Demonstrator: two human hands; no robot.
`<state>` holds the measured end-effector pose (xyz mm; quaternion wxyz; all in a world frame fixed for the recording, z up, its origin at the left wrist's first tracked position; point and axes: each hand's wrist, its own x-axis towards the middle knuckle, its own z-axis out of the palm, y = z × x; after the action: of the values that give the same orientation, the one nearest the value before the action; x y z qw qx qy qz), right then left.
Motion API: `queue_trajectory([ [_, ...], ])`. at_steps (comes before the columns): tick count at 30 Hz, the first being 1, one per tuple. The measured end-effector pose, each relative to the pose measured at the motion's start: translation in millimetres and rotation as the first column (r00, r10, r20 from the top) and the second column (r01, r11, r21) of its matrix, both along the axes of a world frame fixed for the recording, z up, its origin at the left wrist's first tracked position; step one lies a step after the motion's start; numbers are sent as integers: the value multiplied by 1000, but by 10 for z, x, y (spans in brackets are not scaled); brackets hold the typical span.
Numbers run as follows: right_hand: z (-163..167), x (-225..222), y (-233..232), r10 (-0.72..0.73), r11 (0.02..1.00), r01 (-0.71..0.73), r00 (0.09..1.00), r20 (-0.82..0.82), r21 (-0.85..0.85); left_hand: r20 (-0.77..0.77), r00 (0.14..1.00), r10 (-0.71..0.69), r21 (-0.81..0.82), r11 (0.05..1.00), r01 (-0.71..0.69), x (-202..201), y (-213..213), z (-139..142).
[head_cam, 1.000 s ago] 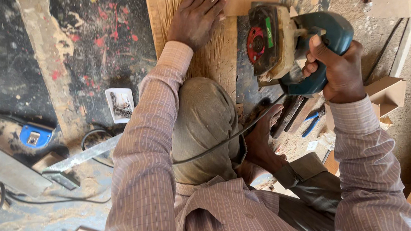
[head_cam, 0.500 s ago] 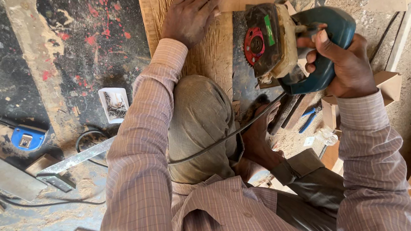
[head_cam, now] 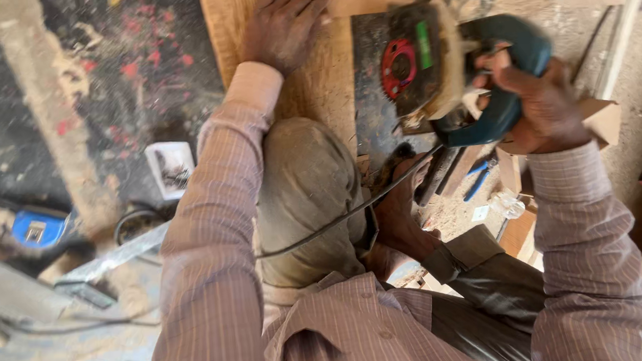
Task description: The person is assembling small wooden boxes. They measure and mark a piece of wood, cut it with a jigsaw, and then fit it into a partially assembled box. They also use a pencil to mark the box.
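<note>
Circular saw [head_cam: 442, 71] in clenched right hand [head_cam: 540, 102], left hand [head_cam: 285, 19] flat on dusty board [head_cam: 314, 89].

Teal circular saw [head_cam: 450, 78] with red blade guard, tilted over flat wooden board [head_cam: 313, 74]

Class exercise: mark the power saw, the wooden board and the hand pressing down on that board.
power saw [head_cam: 435, 72], head view, on its dusty body beside the red disc.
wooden board [head_cam: 321, 89], head view, on bare wood below the fingers.
left hand [head_cam: 286, 23], head view, on the back of the hand.
</note>
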<state>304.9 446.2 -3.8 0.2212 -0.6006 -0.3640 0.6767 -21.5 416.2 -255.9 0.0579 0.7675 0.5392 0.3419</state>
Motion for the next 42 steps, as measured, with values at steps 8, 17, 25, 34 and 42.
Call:
queue_trajectory([
  [8,-263,175,-122,-17,999,19,999,43,-32,-63,998,15,-24,1000,-17,41,10,-58],
  [17,-423,352,-145,-222,970,227,973,66,-81,-80,997,13,-29,999,-16,6,-30,3],
  [25,-387,422,-113,-142,988,140,990,-23,-58,-75,996,42,11,999,-42,17,-49,19],
  [34,-463,524,-147,-235,964,232,972,-6,-132,-18,999,36,-21,999,-36,24,-58,-73],
  [42,-416,605,-121,-261,957,244,960,-97,-158,-74,996,55,50,997,-52,26,-60,-14],
])
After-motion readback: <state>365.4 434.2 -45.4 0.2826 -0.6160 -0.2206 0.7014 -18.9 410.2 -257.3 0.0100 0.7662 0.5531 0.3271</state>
